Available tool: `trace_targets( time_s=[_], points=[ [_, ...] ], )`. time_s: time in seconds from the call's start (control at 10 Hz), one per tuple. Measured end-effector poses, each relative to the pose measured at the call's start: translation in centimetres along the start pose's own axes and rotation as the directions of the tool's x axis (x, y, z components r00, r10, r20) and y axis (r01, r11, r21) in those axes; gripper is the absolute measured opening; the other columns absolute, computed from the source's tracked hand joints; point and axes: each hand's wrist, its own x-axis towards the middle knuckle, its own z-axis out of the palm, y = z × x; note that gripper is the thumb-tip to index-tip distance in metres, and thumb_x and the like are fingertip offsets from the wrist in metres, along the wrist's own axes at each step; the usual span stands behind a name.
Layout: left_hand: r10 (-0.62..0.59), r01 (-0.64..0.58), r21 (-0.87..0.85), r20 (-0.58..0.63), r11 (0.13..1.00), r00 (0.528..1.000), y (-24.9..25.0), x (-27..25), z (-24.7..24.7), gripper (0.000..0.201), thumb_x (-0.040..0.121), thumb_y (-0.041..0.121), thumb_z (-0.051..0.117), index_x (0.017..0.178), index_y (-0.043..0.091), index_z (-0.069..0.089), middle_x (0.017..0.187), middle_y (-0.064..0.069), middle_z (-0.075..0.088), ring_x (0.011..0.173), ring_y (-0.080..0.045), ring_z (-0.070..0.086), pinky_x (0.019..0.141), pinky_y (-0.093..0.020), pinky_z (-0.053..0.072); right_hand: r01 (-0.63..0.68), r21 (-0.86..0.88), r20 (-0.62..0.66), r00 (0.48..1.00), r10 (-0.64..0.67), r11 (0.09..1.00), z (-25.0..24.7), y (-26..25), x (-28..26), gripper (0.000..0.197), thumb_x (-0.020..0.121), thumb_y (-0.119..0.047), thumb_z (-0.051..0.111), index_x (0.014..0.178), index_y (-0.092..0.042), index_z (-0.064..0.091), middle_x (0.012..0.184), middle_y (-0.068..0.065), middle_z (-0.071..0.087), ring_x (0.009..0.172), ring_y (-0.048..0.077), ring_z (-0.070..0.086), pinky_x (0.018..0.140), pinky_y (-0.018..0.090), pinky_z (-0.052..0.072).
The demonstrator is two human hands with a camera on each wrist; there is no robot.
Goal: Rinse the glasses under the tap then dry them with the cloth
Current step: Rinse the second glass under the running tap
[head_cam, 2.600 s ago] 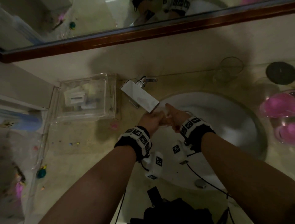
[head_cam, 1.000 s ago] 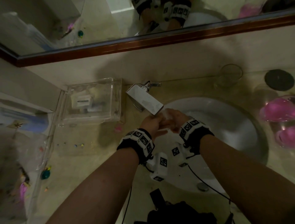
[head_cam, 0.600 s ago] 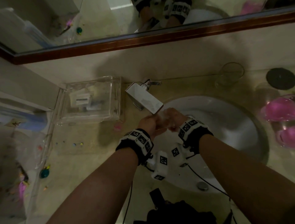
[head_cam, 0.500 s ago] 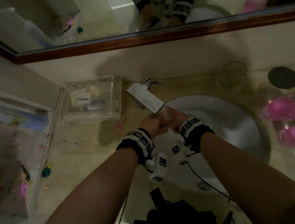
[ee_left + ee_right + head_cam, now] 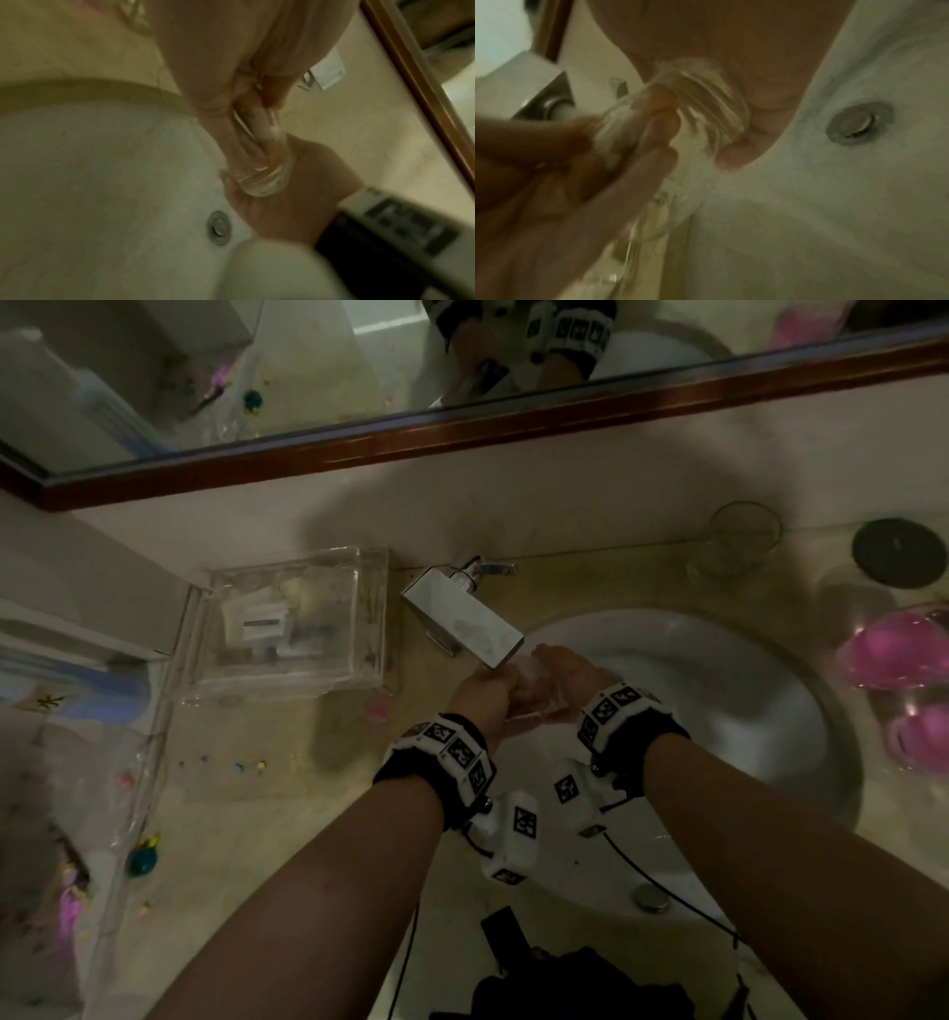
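Observation:
A clear glass (image 5: 534, 683) sits between both hands just below the spout of the square chrome tap (image 5: 462, 618), over the white sink (image 5: 719, 711). My right hand (image 5: 575, 675) cups and grips its thick base (image 5: 262, 178). Fingers of my left hand (image 5: 488, 690) reach inside the glass (image 5: 706, 113), with the thumb outside against the wall. Water runs whitish over the glass and fingers. A second clear glass (image 5: 734, 541) stands upright on the counter at the back right.
A clear plastic box (image 5: 287, 624) stands left of the tap. A black round lid (image 5: 896, 552) and a glass bowl with pink items (image 5: 898, 649) are at the right. A dark bundle (image 5: 560, 983) lies at the counter's front edge. A mirror runs above.
Both hands have stayed under the spout with the glass, shifting only slightly against each other. The camera view has moved a little.

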Motion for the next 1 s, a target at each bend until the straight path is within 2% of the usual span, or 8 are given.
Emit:
trace_targets(
  time_s=[0.1, 0.3, 0.4, 0.5, 0.6, 0.7, 0.8, 1.0],
  points=[
    [0.055, -0.058, 0.068, 0.04, 0.996, 0.998, -0.5, 0.3, -0.5, 0.016, 0.104, 0.021, 0.041, 0.1, 0.012, 0.053, 0.091, -0.009, 0.069, 0.084, -0.022, 0.067, 0.08, -0.037, 0.055, -0.158, 0.156, -0.038, 0.985, 0.165, 0.975, 0.0, -0.2, -0.3, 0.055, 0.087, -0.067, 0.043, 0.079, -0.015, 0.057, 0.06, 0.004, 0.054, 0.052, 0.019, 0.048, 0.053, 0.023, 0.04],
    [0.009, -0.009, 0.01, -0.049, 1.0, 0.999, -0.6, 0.3, -0.5, 0.018, 0.102, 0.028, 0.045, 0.106, 0.016, 0.059, 0.103, -0.01, 0.069, 0.09, -0.021, 0.066, 0.076, -0.036, 0.052, -0.047, -0.123, -0.029, 0.999, 0.043, 0.991, 0.3, -1.0, -0.7, 0.015, 0.097, -0.032, 0.048, 0.097, -0.021, 0.057, 0.074, 0.003, 0.049, 0.057, 0.014, 0.042, 0.049, 0.022, 0.041],
    [-0.037, 0.032, -0.033, -0.156, 0.999, 0.987, -0.4, 0.3, -0.2, 0.02, 0.1, 0.025, 0.049, 0.111, 0.013, 0.059, 0.11, -0.011, 0.063, 0.084, -0.018, 0.06, 0.075, -0.036, 0.053, -0.008, -0.117, -0.115, 0.993, -0.005, 0.993, 0.6, -0.6, 0.2, 0.051, 0.092, -0.003, 0.053, 0.14, -0.004, 0.037, 0.127, 0.018, 0.048, 0.101, 0.027, 0.054, 0.079, 0.014, 0.042],
    [-0.081, 0.085, 0.02, -0.153, 0.996, 0.985, 0.7, 0.4, -0.6, 0.045, 0.095, 0.023, 0.059, 0.135, 0.005, 0.046, 0.137, -0.015, 0.051, 0.105, -0.024, 0.058, 0.091, -0.035, 0.048, 0.009, -0.183, -0.115, 0.993, -0.03, 0.983, 0.6, -0.3, -0.3, 0.052, 0.093, 0.0, 0.05, 0.142, -0.003, 0.033, 0.143, 0.018, 0.032, 0.13, 0.029, 0.037, 0.101, 0.025, 0.029],
    [-0.059, 0.064, 0.037, -0.127, 0.997, 0.99, -0.1, 0.9, -0.6, 0.051, 0.091, 0.023, 0.066, 0.136, 0.012, 0.047, 0.139, -0.013, 0.049, 0.122, -0.031, 0.051, 0.094, -0.041, 0.047, 0.076, -0.268, -0.072, 0.993, -0.099, 0.96, 0.2, 0.4, -1.0, 0.038, 0.096, 0.0, 0.042, 0.134, -0.003, 0.042, 0.139, 0.015, 0.036, 0.12, 0.032, 0.045, 0.087, 0.027, 0.039],
    [-0.179, 0.175, -0.079, -0.048, 0.981, 0.983, -0.2, 0.2, -0.1, 0.029, 0.095, 0.036, 0.055, 0.119, 0.018, 0.058, 0.109, -0.011, 0.057, 0.093, -0.029, 0.057, 0.073, -0.043, 0.052, 0.109, -0.151, -0.078, 0.99, -0.122, 0.982, 0.3, 0.8, -1.1, 0.03, 0.096, 0.0, 0.042, 0.125, -0.003, 0.049, 0.128, 0.015, 0.045, 0.109, 0.033, 0.05, 0.084, 0.03, 0.043],
    [-0.181, 0.18, -0.097, 0.004, 0.979, 0.983, -0.7, 0.5, -0.1, 0.036, 0.093, 0.044, 0.057, 0.121, 0.02, 0.058, 0.118, -0.011, 0.056, 0.095, -0.028, 0.057, 0.069, -0.04, 0.052, 0.169, 0.003, -0.129, 0.978, -0.167, 0.986, 0.7, 0.7, -1.3, 0.01, 0.097, -0.009, 0.042, 0.097, -0.009, 0.051, 0.088, 0.005, 0.052, 0.066, 0.02, 0.05, 0.049, 0.017, 0.042],
    [0.009, -0.008, -0.014, 0.035, 1.0, 0.999, -1.6, 1.1, -1.0, 0.024, 0.091, 0.017, 0.066, 0.102, 0.033, 0.052, 0.118, -0.002, 0.056, 0.1, -0.024, 0.059, 0.089, -0.048, 0.053, -0.19, 0.182, -0.031, 0.98, 0.199, 0.965, 0.2, 0.2, -1.2, 0.045, 0.092, -0.053, 0.049, 0.063, -0.019, 0.049, 0.047, 0.001, 0.049, 0.039, 0.014, 0.042, 0.047, 0.02, 0.028]
  ],
)
